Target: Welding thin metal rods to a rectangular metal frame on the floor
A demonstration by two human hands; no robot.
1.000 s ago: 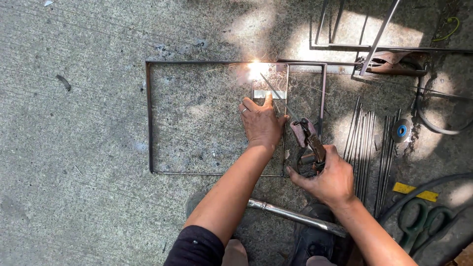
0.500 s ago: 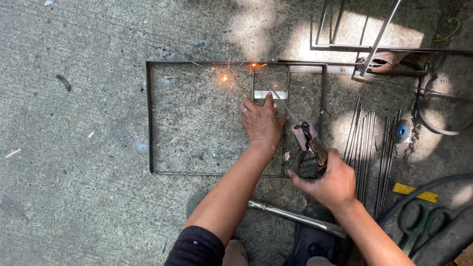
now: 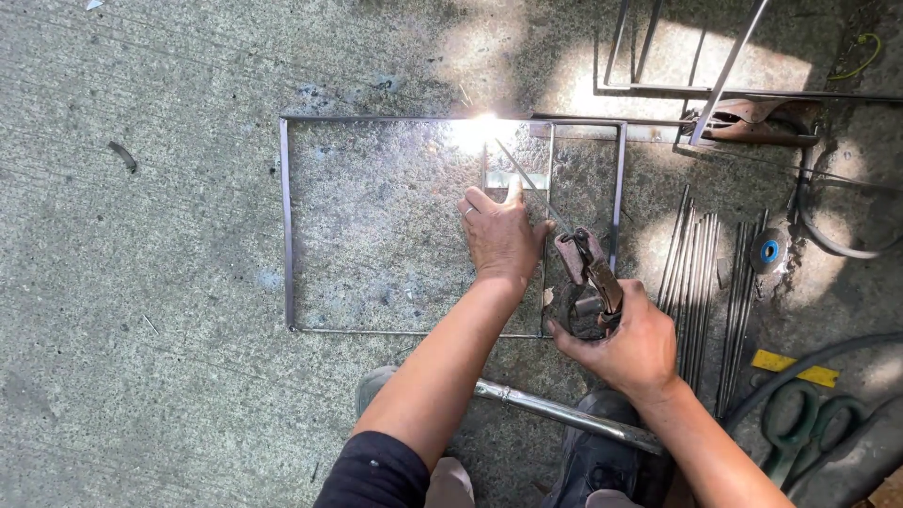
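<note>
A rectangular metal rod frame [image 3: 287, 226] lies flat on the concrete floor. My left hand [image 3: 500, 235] presses down inside it, fingertips on a short upright bar [image 3: 485, 175] near the frame's top rail. My right hand [image 3: 628, 341] grips a rusty welding electrode holder [image 3: 587, 273]. Its thin electrode rod [image 3: 531, 184] slants up-left to the top rail, where a bright white arc [image 3: 482, 130] glares.
A bundle of thin steel rods [image 3: 701, 273] lies right of the frame, beside a blue-centred disc [image 3: 769, 251]. More rod frames [image 3: 658, 89] and a rusty clamp [image 3: 752, 120] sit at top right. A steel tube [image 3: 555, 411], green-handled shears [image 3: 800, 433] and cables lie near my feet.
The arc was bright a second ago, faded to sparks half a second ago, and now glares again at the top rail. Both hands have barely moved.
</note>
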